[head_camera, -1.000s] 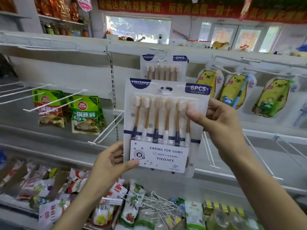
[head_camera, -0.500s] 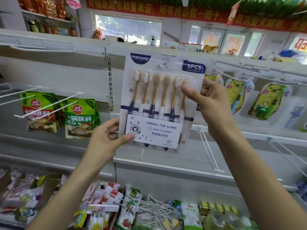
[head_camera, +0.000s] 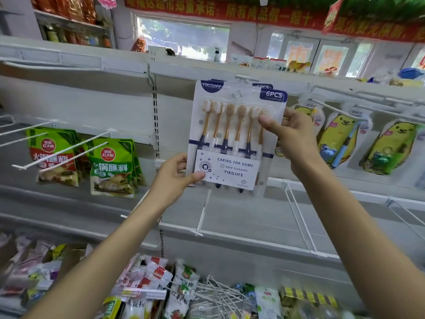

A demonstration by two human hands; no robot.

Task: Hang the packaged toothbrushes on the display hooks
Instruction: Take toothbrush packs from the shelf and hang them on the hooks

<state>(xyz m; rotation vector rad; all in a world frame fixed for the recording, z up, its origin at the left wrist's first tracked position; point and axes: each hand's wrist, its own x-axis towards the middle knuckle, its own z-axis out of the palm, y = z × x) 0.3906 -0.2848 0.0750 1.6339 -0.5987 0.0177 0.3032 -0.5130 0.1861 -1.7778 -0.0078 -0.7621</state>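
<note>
Against white pegboard shelving (head_camera: 115, 107), glossy rectangular toothbrush blister pack (head_camera: 232, 137) (six brushes) pinched by left hand (head_camera: 171, 178) and right hand (head_camera: 292, 134).

Green sauce pouches (head_camera: 110, 166) hang at left. Yellow bear-shaped packs (head_camera: 388, 147) hang at right. A red banner (head_camera: 225, 12) spans the top. Mixed packets (head_camera: 147, 282) and loose white hooks (head_camera: 220, 293) fill the bin below.
</note>
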